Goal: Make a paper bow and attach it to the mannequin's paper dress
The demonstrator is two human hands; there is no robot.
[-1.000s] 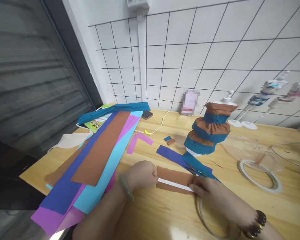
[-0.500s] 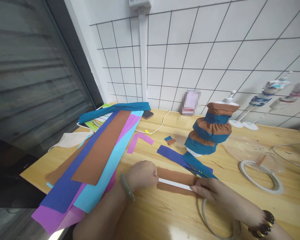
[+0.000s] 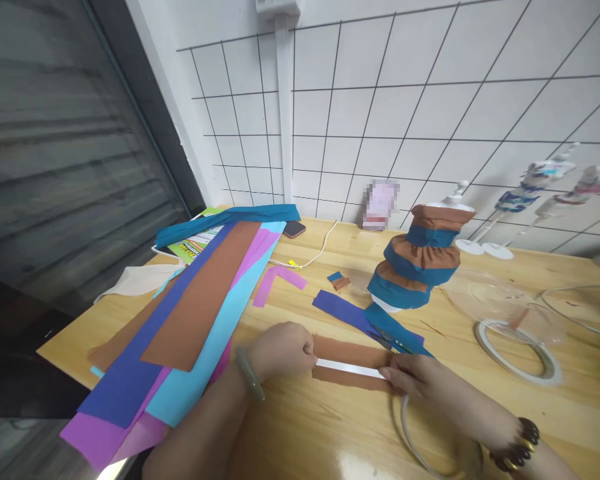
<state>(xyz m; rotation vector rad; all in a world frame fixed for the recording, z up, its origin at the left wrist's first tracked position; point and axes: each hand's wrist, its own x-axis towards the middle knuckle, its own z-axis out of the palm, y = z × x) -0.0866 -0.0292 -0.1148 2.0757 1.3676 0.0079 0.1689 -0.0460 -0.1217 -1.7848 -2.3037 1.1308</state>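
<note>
1. At lower centre of the frame, the left hand (image 3: 285,350) is curled in narrow at the left end of a white strip (image 3: 350,368), its fingertips closed there.
2. The right hand (image 3: 415,377), just right of it, has thumb and fingers pinched together on the strip's other end, so the strip runs straight between the two.
3. That strip lies along a brown piece (image 3: 350,348) in the lower centre, with brown showing above and below it.
4. Below the right hand, at the lower right, a ring-shaped roll (image 3: 407,427) stands, partly hidden and blurred.
5. Just above the brown piece, I see a blue strip (image 3: 335,310) with a teal strip (image 3: 395,327) crossing it, and dark scissors (image 3: 384,337) on top, partly covered.
6. Right of centre stands a dress form (image 3: 420,260) banded in brown and teal; a pale ring (image 3: 517,353) lies flat on the table (image 3: 290,427) to its lower right.
7. Over on the left, long coloured sheets (image 3: 200,300) overlap aslant, a dark phone (image 3: 295,229) near their upper end.
8. A bent pink strip (image 3: 280,275) and small scraps (image 3: 339,281) lie around the middle.
</note>
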